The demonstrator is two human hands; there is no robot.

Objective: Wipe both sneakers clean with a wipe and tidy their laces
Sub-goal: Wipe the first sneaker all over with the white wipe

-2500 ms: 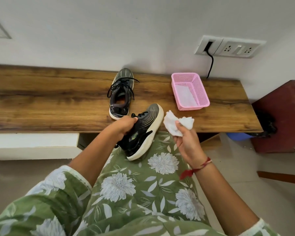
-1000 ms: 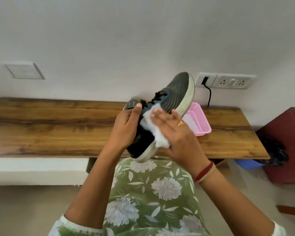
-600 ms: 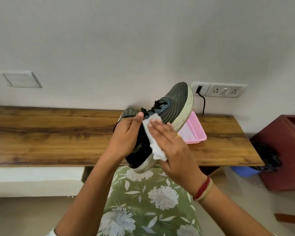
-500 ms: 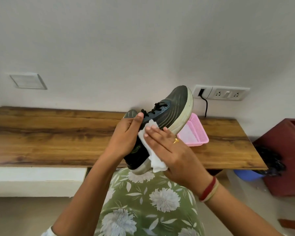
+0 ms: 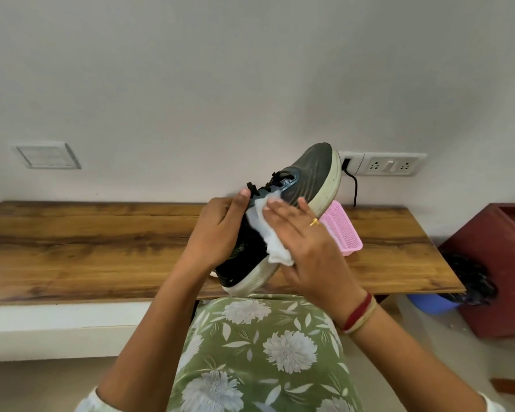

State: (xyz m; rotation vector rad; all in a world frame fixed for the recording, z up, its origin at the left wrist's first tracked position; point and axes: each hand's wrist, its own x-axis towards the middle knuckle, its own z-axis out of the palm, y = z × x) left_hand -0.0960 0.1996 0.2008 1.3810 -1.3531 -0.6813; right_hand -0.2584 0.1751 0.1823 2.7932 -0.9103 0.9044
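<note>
A dark grey sneaker (image 5: 309,171) with a cream sole and black laces is held up in front of me, toe pointing up and to the right. My left hand (image 5: 217,233) grips it around the heel and collar. My right hand (image 5: 304,242) presses a white wipe (image 5: 268,233) flat against the sneaker's side with straight fingers. Almost all of the second sneaker is hidden behind my left hand and the raised one; only a sliver of its pale sole (image 5: 213,274) shows on the bench.
A long wooden bench (image 5: 87,242) runs along the white wall. A pink mesh basket (image 5: 344,230) sits on it behind my right hand. A socket strip with a black cable (image 5: 384,165) is on the wall. A dark red cabinet (image 5: 497,263) and a blue bin stand at the right.
The sneaker was lifted off my lap and tilted toe-up. My right hand brought the wipe onto its side and has been sliding it up and down there.
</note>
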